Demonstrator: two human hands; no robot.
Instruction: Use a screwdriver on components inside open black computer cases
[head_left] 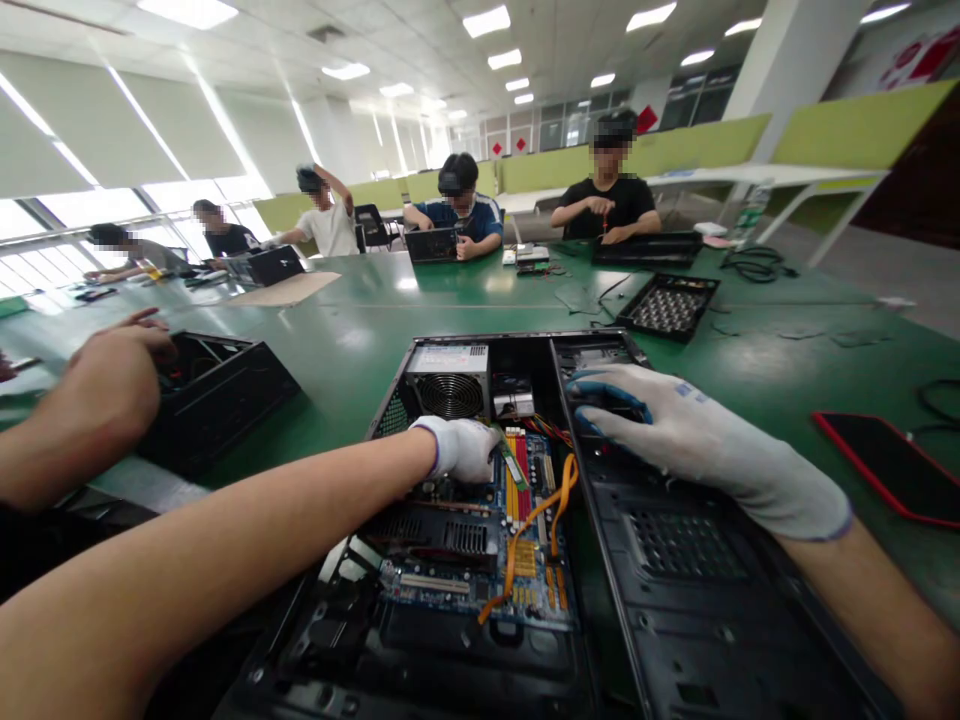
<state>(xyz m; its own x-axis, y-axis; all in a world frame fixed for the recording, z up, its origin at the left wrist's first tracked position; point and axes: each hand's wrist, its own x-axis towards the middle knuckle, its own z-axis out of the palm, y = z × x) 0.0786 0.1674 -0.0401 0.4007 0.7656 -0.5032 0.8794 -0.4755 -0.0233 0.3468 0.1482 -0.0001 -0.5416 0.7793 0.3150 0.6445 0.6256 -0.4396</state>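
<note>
An opened black computer case lies in front of me on the green table. Inside it is a blue motherboard with red and yellow memory slots. My left hand, in a white glove, pinches a green memory stick that lies slantwise over those slots; whether it touches them I cannot tell. My right hand, gloved in white with blue fingertips, rests at the drive-bay side of the case with thumb and fingers apart. An orange cable loops across the board. A power supply sits at the case's far left corner.
At left, a co-worker's bare hand is over another black case. A red-edged phone or tablet lies at right. A black panel with a grille lies ahead. Several people work across the table.
</note>
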